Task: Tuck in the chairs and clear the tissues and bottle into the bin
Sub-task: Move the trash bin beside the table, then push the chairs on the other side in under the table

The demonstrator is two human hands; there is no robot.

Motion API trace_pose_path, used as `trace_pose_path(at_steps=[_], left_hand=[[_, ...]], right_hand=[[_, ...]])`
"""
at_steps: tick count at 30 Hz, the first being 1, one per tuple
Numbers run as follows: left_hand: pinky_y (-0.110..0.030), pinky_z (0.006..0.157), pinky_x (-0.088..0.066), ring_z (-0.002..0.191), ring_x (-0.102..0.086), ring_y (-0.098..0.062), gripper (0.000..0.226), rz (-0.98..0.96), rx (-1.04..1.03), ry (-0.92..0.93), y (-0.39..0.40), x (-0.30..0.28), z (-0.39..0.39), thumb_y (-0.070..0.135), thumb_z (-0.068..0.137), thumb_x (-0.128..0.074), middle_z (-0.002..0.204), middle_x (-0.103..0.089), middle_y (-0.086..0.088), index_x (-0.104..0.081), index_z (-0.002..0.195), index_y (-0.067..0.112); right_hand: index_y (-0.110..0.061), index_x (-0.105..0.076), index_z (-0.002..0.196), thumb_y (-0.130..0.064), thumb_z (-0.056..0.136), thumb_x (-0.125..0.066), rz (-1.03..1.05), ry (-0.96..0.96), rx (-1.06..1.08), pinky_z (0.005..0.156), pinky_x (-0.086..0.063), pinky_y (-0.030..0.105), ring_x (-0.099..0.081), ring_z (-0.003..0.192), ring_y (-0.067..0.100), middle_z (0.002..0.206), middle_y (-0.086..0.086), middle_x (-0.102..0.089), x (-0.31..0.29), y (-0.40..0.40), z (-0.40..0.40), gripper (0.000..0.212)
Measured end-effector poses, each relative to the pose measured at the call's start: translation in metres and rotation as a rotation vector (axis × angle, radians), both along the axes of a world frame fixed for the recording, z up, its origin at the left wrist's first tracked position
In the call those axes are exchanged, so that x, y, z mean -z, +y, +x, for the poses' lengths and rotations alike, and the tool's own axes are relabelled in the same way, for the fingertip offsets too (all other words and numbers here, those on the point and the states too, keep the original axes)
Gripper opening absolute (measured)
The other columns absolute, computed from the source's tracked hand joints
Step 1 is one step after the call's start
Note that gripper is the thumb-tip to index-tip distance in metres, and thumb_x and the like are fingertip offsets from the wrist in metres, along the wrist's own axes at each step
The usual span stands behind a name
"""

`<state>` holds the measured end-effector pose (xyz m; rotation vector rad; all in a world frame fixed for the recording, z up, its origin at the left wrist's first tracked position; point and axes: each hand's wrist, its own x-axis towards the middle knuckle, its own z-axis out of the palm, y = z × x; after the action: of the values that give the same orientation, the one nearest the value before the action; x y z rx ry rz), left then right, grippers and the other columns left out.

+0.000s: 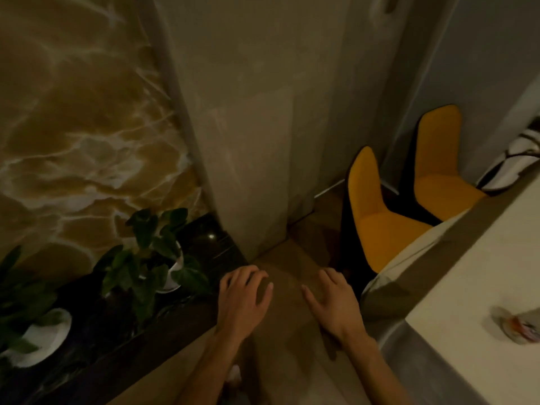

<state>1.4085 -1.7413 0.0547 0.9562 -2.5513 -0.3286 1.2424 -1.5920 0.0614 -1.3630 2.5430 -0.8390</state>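
Both your hands, left hand and right hand, hover with fingers spread and empty; grip the stiff near chair by its backrest.

left hand: empty, fingers curled | right hand: empty, fingers spread, palm down

We hold both hands out over the floor, empty, fingers loosely spread: our left hand near the dark ledge with its potted plants, our right hand near the table. Two yellow chairs stand side by side at the table's far edge, seats partly under it. A blurred bottle lies on the tabletop at right.
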Motion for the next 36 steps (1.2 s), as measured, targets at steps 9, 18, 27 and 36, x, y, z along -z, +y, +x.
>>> trace_pose_path(at_steps=[9, 18, 27, 36], left_hand=[[-0.036, 0.093, -0.039, 0.106, -0.055, -0.014, 0.035, 0.027, 0.202, 0.051, -0.106, 0.02, -0.112, 0.05, 0.091, -0.043, 0.113, -0.062, 0.005, -0.066, 0.105, 0.028], [-0.039, 0.096, -0.042, 0.108, -0.055, -0.014, 0.035, 0.043, 0.454, 0.062, -0.234, 0.016, -0.239, 0.05, 0.092, -0.042, 0.114, -0.061, 0.006, -0.065, 0.108, 0.028], [-0.04, 0.103, -0.036, 0.115, -0.05, -0.011, 0.035, 0.067, 0.634, 0.009, -0.291, 0.018, -0.35, 0.051, 0.093, -0.041, 0.119, -0.059, 0.007, -0.062, 0.111, 0.03], [-0.038, 0.103, -0.037, 0.115, -0.049, -0.008, 0.037, 0.053, 0.798, -0.051, -0.316, 0.032, -0.488, 0.052, 0.092, -0.038, 0.12, -0.059, 0.008, -0.061, 0.113, 0.031]], right_hand=[[-0.024, -0.06, 0.113, -0.053, 0.093, -0.05, 0.044, 0.037, 0.208, 0.087, -0.046, 0.03, -0.052, 0.105, 0.014, 0.115, -0.006, -0.056, 0.01, -0.081, -0.075, 0.036], [-0.027, -0.058, 0.112, -0.058, 0.093, -0.046, 0.01, -0.032, 0.462, 0.085, -0.045, 0.025, -0.051, 0.102, 0.01, 0.113, -0.011, -0.052, -0.002, -0.177, -0.157, 0.038], [-0.025, -0.06, 0.114, -0.05, 0.093, -0.054, 0.004, -0.072, 0.635, 0.088, -0.044, 0.025, -0.049, 0.103, 0.007, 0.113, -0.01, -0.053, 0.0, -0.218, -0.221, 0.033], [-0.025, -0.058, 0.119, -0.053, 0.095, -0.051, -0.021, -0.107, 0.778, 0.096, -0.042, 0.027, -0.049, 0.113, 0.008, 0.123, -0.01, -0.055, 0.022, -0.239, -0.331, 0.037]])
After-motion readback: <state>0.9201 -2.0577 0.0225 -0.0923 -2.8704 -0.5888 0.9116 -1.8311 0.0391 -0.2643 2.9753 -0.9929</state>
